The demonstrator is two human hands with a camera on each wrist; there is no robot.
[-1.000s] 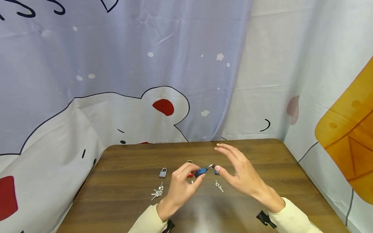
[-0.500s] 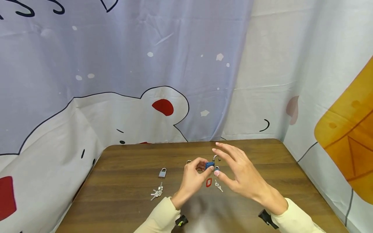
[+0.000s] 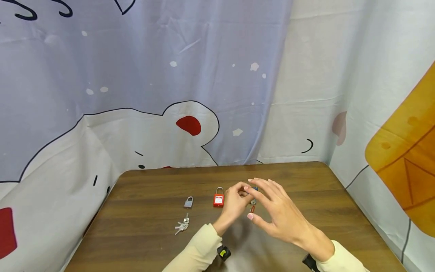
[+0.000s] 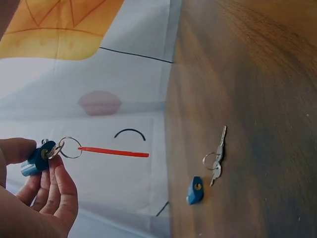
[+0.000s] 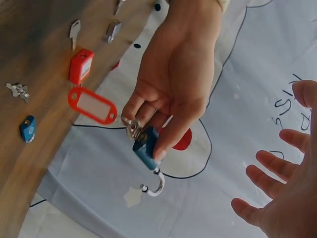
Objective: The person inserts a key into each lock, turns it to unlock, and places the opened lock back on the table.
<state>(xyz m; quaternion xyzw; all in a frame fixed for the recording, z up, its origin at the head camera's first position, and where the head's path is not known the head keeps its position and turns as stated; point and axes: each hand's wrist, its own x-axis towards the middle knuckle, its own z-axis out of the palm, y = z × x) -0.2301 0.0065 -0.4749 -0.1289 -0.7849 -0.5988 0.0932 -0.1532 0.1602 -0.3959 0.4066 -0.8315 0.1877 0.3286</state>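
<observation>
My left hand (image 3: 234, 202) grips a small blue padlock (image 5: 145, 148) above the table. Its silver shackle (image 5: 159, 184) is popped out and swung open. A key (image 4: 53, 151) sits at the keyhole, and from its ring (image 4: 71, 148) hangs a red-framed key tag (image 5: 92, 105). In the head view the fingers of both hands mostly hide this padlock. Close beside it on the right, my right hand (image 3: 280, 215) is held up with fingers spread and relaxed, holding nothing, as the right wrist view also shows.
On the table (image 3: 146, 211) stand a red padlock (image 3: 219, 199) and a silver padlock (image 3: 188, 202), with a bunch of keys (image 3: 182, 225) nearer me. A second blue padlock (image 4: 195, 190) lies by its own keys (image 4: 218, 161). A printed curtain (image 3: 153, 75) hangs behind.
My left hand has moved right with the blue padlock, up beside my right hand, and turned it. The red padlock is now uncovered. My right hand has stayed nearly in place, fingers slightly lower.
</observation>
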